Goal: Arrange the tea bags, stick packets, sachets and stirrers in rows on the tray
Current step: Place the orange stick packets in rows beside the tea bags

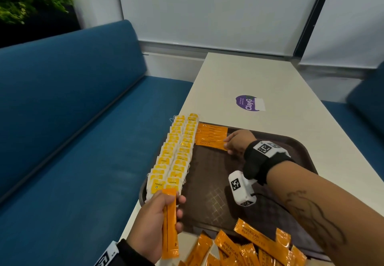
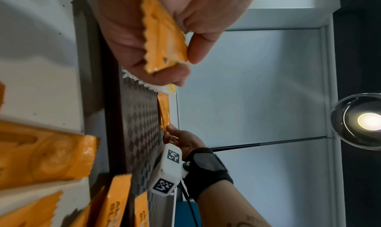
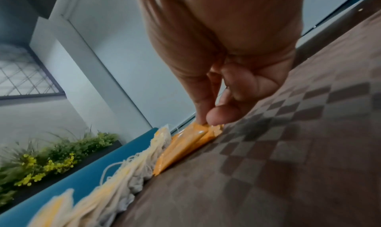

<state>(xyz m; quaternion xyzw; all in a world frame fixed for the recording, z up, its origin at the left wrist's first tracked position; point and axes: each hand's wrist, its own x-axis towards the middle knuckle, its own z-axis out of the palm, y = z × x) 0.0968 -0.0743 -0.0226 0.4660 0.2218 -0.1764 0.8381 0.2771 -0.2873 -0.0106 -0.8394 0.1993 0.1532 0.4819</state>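
Loose orange stick packets (image 1: 245, 247), partly cut off at the near edge, overlap the brown tray (image 1: 207, 182); the left hand (image 1: 153, 222) grips one upright packet (image 1: 169, 224), while farther off the right hand (image 1: 239, 142) pinches the laid packet row (image 1: 211, 135) beside the tea bags (image 1: 176, 153).

"AMERICAN BLACK COFFEE" on orange stick packets (image 1: 252, 237), near pile and far row (image 1: 212, 137). "ClayG" on purple table sticker (image 1: 248, 103). "MOMENT" on nearest tea bag (image 1: 158, 185).

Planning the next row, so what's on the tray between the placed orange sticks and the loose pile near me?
Bare brown tray between the placed stick packets and the loose pile; only the right forearm crosses above, in the head view.
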